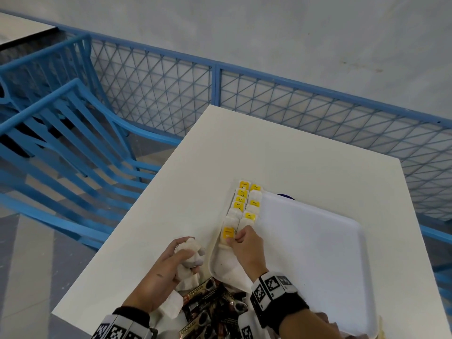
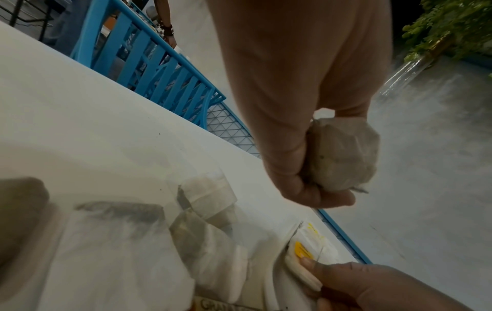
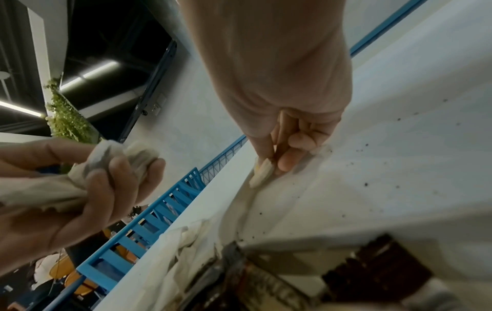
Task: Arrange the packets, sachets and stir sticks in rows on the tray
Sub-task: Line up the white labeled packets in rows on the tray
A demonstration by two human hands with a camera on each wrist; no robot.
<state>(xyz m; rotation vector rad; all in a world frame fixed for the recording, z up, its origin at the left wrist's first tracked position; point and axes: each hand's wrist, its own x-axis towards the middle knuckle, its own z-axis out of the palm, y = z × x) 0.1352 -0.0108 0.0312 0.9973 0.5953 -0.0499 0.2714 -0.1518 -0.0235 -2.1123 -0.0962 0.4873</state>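
Note:
A white tray (image 1: 318, 253) lies on the white table (image 1: 171, 216). Two rows of tea bags with yellow tags (image 1: 245, 204) run along the tray's left edge. My right hand (image 1: 236, 238) pinches the nearest tea bag (image 1: 227, 234) at the front end of the left row; the right wrist view shows the fingertips (image 3: 286, 166) on that tea bag (image 3: 262, 173). Just left of the tray, my left hand (image 1: 189, 256) grips a bunch of tea bags (image 2: 343, 155). Dark coffee sachets (image 1: 210, 304) lie heaped near the table's front edge.
Loose tea bags (image 2: 210, 195) lie on the table by the sachets. Blue chairs (image 1: 73, 143) stand left of the table, and a blue mesh railing (image 1: 269, 99) runs behind it. Most of the tray's right side is bare, with dark specks (image 3: 372, 168) on it.

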